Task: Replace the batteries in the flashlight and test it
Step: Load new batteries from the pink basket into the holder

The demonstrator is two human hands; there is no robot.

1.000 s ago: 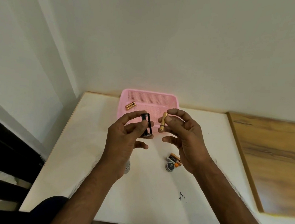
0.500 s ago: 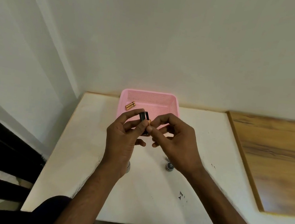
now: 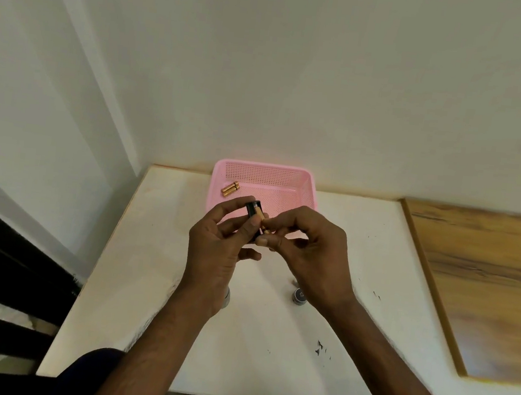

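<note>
My left hand (image 3: pixel 214 250) holds a black battery holder (image 3: pixel 253 210) up above the white table, in front of the pink basket. My right hand (image 3: pixel 308 251) pinches a gold battery (image 3: pixel 261 220) and presses it against the holder's side. Two gold batteries (image 3: pixel 231 189) lie in the pink basket (image 3: pixel 306 183). A round black flashlight cap (image 3: pixel 299 296) sits on the table under my right wrist. A silver part of the flashlight body (image 3: pixel 226 297) peeks out below my left wrist, mostly hidden.
The white table (image 3: pixel 136 248) stands against a wall; its left edge drops off to a dark gap. A wooden surface (image 3: pixel 487 275) adjoins it on the right. Small dark specks (image 3: pixel 320 347) mark the table near its front.
My right hand has moved left with the gold battery, from held apart to pressed against the holder in my left hand. The batteries on the table are now hidden by my right hand.
</note>
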